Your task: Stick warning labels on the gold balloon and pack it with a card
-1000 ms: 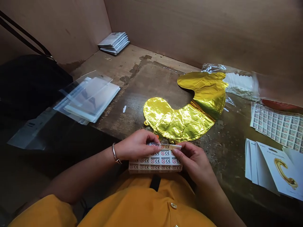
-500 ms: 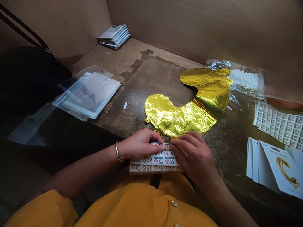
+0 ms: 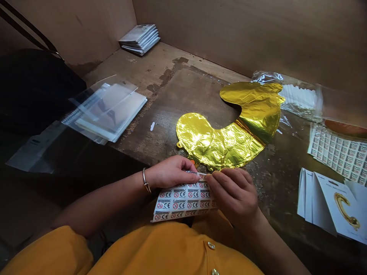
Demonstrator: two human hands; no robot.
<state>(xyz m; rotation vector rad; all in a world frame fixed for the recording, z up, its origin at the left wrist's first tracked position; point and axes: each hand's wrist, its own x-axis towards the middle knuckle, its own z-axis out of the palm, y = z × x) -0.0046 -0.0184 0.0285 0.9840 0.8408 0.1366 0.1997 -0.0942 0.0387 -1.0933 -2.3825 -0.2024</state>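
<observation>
A white sticker sheet, printed with rows of CE marks and red crossed-out circles, is held near my body at the table's edge. My left hand pinches its upper left part between thumb and fingers. With fingertips pressed together, my right hand grips the sheet's upper right corner; whether a peeled label is between them I cannot make out. Just beyond both hands lies a flat gold foil balloon, C-shaped and creased. A small orange piece shows by my left thumb.
Clear plastic sleeves lie at left beside a dark bag. Stacked packets stand in the back corner. At right are a clear bag of white pieces, another label sheet and folded cards showing a gold C.
The lower part of the sticker sheet has swung out flatter toward my body, showing more rows. My right hand has dropped slightly, and its fingers are curled more closely. The balloon lies as before.
</observation>
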